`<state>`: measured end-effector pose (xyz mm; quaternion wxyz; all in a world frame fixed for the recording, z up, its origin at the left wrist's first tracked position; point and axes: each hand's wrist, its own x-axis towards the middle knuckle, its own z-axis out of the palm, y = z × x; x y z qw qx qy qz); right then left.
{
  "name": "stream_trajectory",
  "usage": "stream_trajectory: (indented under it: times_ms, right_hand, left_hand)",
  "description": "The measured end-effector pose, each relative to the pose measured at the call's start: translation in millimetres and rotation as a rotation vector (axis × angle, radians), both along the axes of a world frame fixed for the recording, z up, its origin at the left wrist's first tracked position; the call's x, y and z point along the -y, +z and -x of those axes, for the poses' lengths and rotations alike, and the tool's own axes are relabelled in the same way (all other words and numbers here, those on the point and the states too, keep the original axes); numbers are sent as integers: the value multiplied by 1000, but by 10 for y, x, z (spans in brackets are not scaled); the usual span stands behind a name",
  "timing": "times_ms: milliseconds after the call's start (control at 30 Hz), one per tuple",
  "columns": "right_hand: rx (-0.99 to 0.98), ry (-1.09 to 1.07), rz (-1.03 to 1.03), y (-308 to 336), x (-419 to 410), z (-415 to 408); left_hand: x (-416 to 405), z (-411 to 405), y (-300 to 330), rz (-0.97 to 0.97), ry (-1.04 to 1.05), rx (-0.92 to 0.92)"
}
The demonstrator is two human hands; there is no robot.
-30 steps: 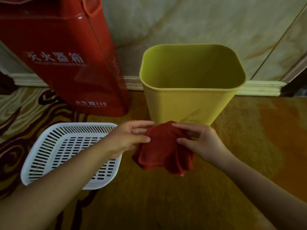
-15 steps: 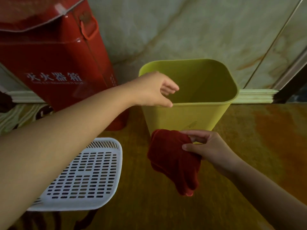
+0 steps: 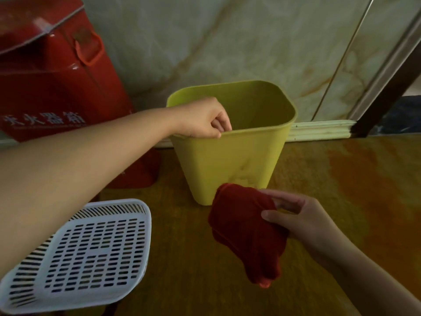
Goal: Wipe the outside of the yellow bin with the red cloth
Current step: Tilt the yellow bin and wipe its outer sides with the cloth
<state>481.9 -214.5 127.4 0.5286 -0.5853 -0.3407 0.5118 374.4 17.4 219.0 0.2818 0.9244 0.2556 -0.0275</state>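
Two hands are in view. Writing: white Chinese characters run across the face of the red fire-extinguisher box (image 3: 57, 87) at far left, reading 灭火器箱 as far as the blur allows; a line of smaller print beneath them is too small to read. No label or brand shows on the other items.

Left hand (image 3: 202, 119): the arm reaches from near left across to the yellow bin (image 3: 230, 160). The hand sits on the bin's near-left rim, thumb on the outside of the rim, curled fingers hooked over to the inside. Its grip is clamped on the rim.

Right hand (image 3: 303, 222): the arm enters from near right. The thumb presses on the near face of the red cloth (image 3: 246, 229) and the fingers lie behind it; its grip is clamped on the cloth. The cloth is bunched, its lower end hanging free below the hand.

Position of the task items: the bin stands upright on the patterned floor (image 3: 341, 179), close to the marble wall (image 3: 227, 42) and just right of the red box. The cloth is held in front of the bin's near wall, low near its base; whether it touches the wall cannot be told.

Other items: a white slotted plastic basket (image 3: 79, 258) lies on the floor at near left, apart from the bin.
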Motion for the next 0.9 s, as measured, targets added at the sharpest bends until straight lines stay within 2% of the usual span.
stream_trajectory:
  times_ms: [167,267,400,500,567,600,667,767,900]
  right_hand:
    - [-17,-142,-25,26,370,-314]
    - [39,-234,-93,144,420,-499]
    - [75,-173,-251,508,164,-617]
    - [-23,-90,-394,816,-224,-577]
    - [-28,-123,-461,868,-580,-515]
    - [101,-185,-459,845,-780,-452]
    - [510,-290,-432,674,-1155,-291]
    - [988,-228,-312,142,-1489,-65]
    - [1245,-270,-258,-317,-1625,130]
  left_hand:
    - [-149,-57,215,-46,171,112]
    - [-194,44,157,145,355,159]
    - [-292,277,102,256,500,122]
    - [-350,420,76,312,585,146]
    - [-381,466,38,346,610,168]
    - [-399,478,18,357,620,181]
    - [-431,491,-13,380,639,211]
    - [-496,511,-75,417,632,227]
    - [-574,574,-105,432,668,237]
